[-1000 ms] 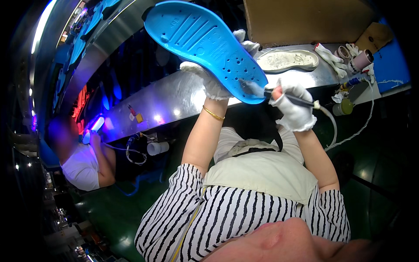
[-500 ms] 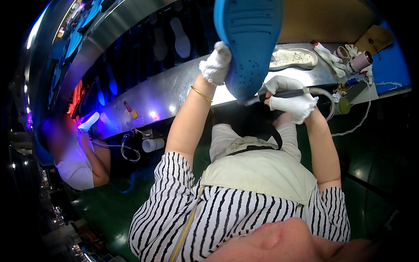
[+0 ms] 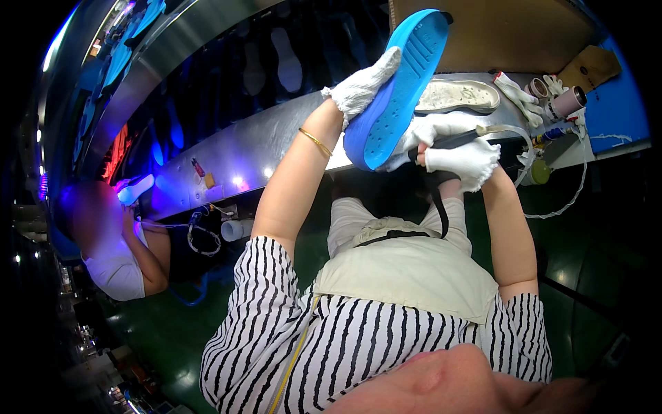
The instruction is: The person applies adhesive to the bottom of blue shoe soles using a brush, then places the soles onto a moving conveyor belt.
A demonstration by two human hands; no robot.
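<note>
A blue shoe sole (image 3: 405, 86) is tilted up in front of me, its grooved, pitted side in view. My left hand (image 3: 365, 88), in a white glove, is closed round its left edge. Just right of the sole's near end, my right hand (image 3: 458, 160) wears a white glove with bare fingertips. It grips a slim, black-handled tool (image 3: 452, 142) whose back end joins a pale hose (image 3: 512, 131). The tool's tip lies close by the sole's near end; whether they touch, I cannot tell. A white sole (image 3: 458, 95) rests on the bench behind my right hand.
The metal bench (image 3: 276, 127) runs across, beside a dark conveyor carrying soles (image 3: 286, 61). White gloves (image 3: 518, 96), a pink cylinder (image 3: 569, 101) and a green container (image 3: 541, 172) stand at right. A brown panel (image 3: 496, 34) rises behind. A co-worker (image 3: 121, 255) sits at left.
The sole has tilted and turned, its far end swinging right and lower, so its full length now shows. My left hand has moved up along its edge. The right hand stays nearly in place.
</note>
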